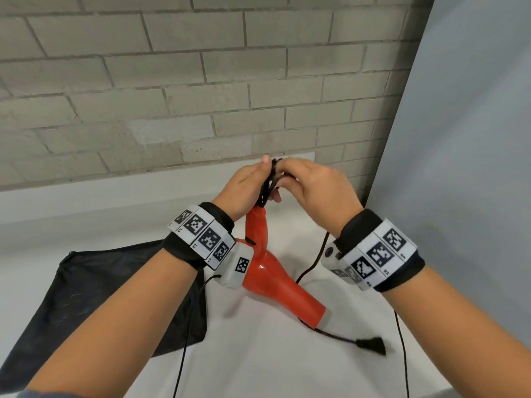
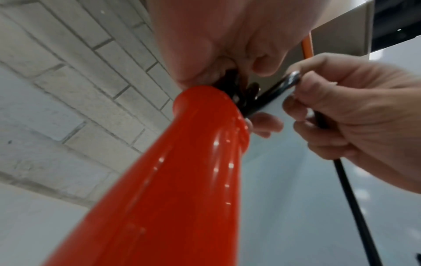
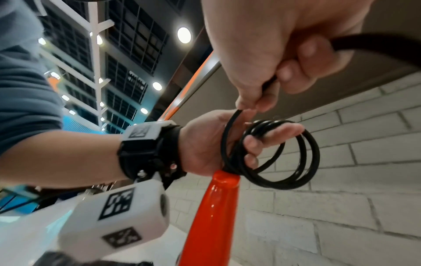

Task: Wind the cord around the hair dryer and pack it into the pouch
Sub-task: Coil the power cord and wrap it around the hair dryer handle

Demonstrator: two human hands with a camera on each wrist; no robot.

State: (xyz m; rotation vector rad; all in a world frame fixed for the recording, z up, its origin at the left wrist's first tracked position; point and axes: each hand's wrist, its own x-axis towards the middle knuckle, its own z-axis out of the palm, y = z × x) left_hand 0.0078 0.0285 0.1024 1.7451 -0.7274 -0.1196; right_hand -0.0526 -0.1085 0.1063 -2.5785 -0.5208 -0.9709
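A red hair dryer (image 1: 273, 280) stands on the white table (image 1: 258, 369), nozzle down and handle pointing up. Its black cord (image 3: 303, 162) is gathered in several loops at the top of the handle (image 2: 200, 115). My left hand (image 1: 250, 182) holds those loops, which are slung over its fingers (image 3: 273, 131). My right hand (image 1: 304, 179) pinches a stretch of the cord (image 2: 284, 84) just beside the loops. The slack cord (image 1: 319, 254) drops from the right hand to the table and ends in the black plug (image 1: 370, 344). The black pouch (image 1: 100, 288) lies flat to the left of the dryer.
A grey brick wall (image 1: 201, 81) rises behind the table, and a pale panel (image 1: 459, 139) closes the right side. Thin black cables (image 1: 184, 340) hang from both wrist cameras across the table's near edge.
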